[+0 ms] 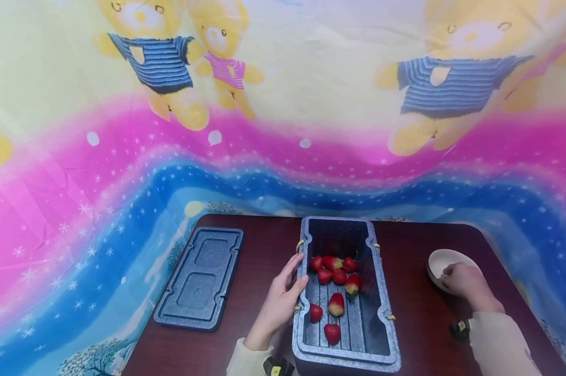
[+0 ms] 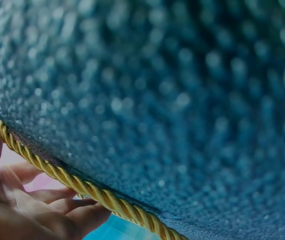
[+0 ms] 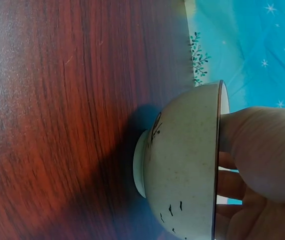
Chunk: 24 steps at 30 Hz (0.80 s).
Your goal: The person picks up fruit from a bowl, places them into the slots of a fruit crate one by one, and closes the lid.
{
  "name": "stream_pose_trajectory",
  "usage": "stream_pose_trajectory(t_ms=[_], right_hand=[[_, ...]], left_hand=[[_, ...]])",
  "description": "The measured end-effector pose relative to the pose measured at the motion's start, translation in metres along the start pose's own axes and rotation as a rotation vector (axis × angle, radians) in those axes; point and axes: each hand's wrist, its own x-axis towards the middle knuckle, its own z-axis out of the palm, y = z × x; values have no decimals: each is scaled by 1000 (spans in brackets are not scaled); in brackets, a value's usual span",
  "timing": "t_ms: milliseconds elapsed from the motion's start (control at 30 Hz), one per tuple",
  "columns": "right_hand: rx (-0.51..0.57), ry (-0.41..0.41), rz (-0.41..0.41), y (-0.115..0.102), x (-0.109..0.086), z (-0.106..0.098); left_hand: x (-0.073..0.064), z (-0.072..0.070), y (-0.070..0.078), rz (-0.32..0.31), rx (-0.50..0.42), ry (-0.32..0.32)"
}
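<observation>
A long grey foam box [image 1: 346,356] with gold twisted cord [image 2: 62,175] along its side holds several red strawberries [image 1: 332,333], mostly gathered toward its far half. My left hand [image 1: 277,303] rests against the box's left side, fingers extended and thumb near the rim. To the right, a white bowl [image 1: 439,259] with a brown rim and small dark marks stands upright on the table. My right hand [image 1: 468,284] reaches over it, thumb and fingers dipping inside the rim. The bowl wall [image 3: 182,155] hides the fingertips, so whatever they may hold is out of sight.
A grey foam lid [image 1: 199,284] with two recessed rectangles lies flat at the left of the dark wooden table [image 1: 414,334]. Behind the table hangs a cloth [image 1: 283,141] printed with bears, in pink and blue.
</observation>
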Motion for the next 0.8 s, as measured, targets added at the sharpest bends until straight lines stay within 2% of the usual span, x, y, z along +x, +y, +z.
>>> stream_pose_trajectory(t_ms=[367,800], right_hand=[[-27,28,-49,2,0,4],[36,16,6,1,-4,4]], left_hand=[[-1,1,2,16,-9,-5],[0,1,-1,-18,-10,1]])
